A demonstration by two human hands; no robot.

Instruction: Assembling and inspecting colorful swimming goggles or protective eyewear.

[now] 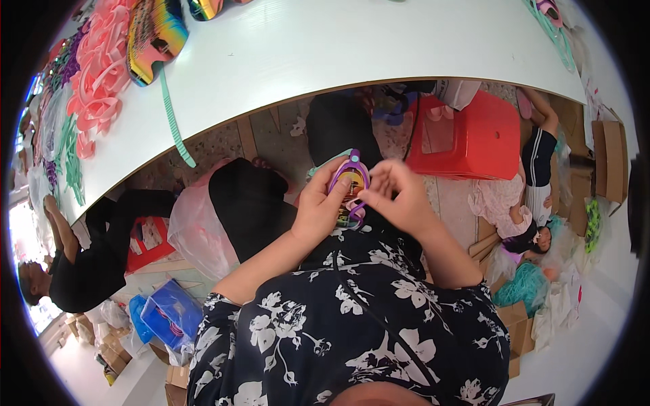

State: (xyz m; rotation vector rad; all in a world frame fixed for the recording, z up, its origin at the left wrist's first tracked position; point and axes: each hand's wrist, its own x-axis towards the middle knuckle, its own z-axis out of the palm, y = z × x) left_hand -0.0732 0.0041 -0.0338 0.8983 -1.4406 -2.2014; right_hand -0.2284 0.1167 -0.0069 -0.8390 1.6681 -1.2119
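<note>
Head view, read left to right. On the long white table [325, 47], at its left end, lies a heap of pink plastic goggle frames [101, 61], too tangled to count, with green frames [68, 155] below it near the table edge. Next come two mirrored, rainbow-tinted goggle lenses [154, 34]; one ribbed mint-green strap [175, 122] hangs over the table edge. Below the table a seated person in black [88, 264] is at the far left, with a blue plastic bag [169, 314] nearby.

At centre, the left hand [318, 210] is closed around the lower side of a purple-framed goggle with a rainbow lens [351, 186], held in the air above the lap and just below the table edge. The right hand [399, 196] has its fingertips curled onto the frame's right side, pinching it. One goggle is in hand. Judged from this, the lens already sits in the frame; a mint-green band shows behind it, but whether it is attached cannot be told.

To the right stand one red plastic stool [474, 139] and cardboard boxes [609, 162]; a second person [535, 169] lies beside them.
</note>
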